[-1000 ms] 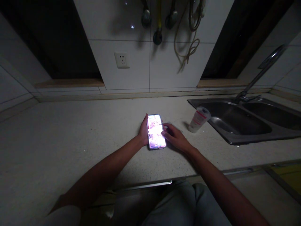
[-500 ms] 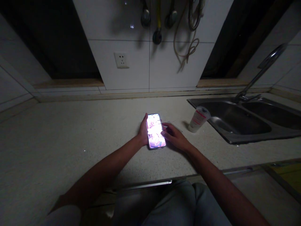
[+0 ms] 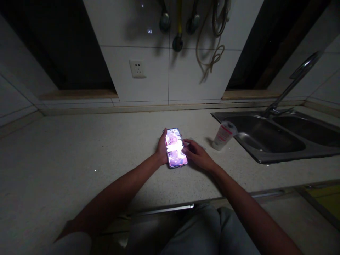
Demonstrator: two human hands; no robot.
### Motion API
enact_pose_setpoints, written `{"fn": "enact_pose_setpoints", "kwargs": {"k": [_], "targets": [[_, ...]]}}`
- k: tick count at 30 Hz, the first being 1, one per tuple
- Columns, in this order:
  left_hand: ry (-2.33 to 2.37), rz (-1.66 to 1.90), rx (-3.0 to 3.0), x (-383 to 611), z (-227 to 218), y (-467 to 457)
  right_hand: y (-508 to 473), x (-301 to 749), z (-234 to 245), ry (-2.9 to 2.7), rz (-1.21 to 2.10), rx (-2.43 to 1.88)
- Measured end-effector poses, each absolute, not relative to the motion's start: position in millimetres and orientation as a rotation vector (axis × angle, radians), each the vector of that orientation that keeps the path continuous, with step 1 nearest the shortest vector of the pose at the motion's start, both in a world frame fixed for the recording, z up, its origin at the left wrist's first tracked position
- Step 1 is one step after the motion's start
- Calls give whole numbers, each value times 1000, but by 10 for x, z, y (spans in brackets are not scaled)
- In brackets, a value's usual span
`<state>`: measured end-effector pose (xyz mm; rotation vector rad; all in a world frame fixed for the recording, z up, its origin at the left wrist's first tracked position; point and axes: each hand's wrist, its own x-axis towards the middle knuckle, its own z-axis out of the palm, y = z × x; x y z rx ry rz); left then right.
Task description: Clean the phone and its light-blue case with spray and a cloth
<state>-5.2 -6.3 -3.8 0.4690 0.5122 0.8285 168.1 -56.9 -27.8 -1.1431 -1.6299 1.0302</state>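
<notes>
A smartphone [image 3: 174, 147] with a brightly lit screen is held upright in the frame, above the worktop. My left hand [image 3: 161, 148] is closed around its left edge, with the thumb along the side and the other fingers hidden behind it. On the opposite side, my right hand [image 3: 196, 154] grips the phone's lower right edge. Its thumb lies over the screen's edge and its bent fingers reach the phone's side, partly in shadow. To the right of that hand, a clear plastic cup [image 3: 224, 135] with red print stands on the worktop, looking tilted.
The pale speckled worktop [image 3: 79, 148] runs up to a tiled wall with a socket [image 3: 137, 68]. At the right is a double steel sink [image 3: 261, 156] with a tap [image 3: 287, 88]. Pipe valves [image 3: 177, 42] and a looped cord [image 3: 212, 63] hang above. A drawer handle [image 3: 167, 209] sits below the front edge.
The picture on the phone's screen has changed and looks less washed out. My hands, the phone and the cup have stayed nearly where they were.
</notes>
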Motion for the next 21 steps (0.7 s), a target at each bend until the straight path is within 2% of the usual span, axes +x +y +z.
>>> {"fn": "enact_pose_setpoints", "kwargs": {"k": [18, 21], "targets": [[678, 1003, 450, -42, -11, -50, -589, 1656, -153, -1462, 1347, -1160], [822, 1161, 544, -9, -69, -36, -578, 1656, -162, -1396, 1377, -1111]]}}
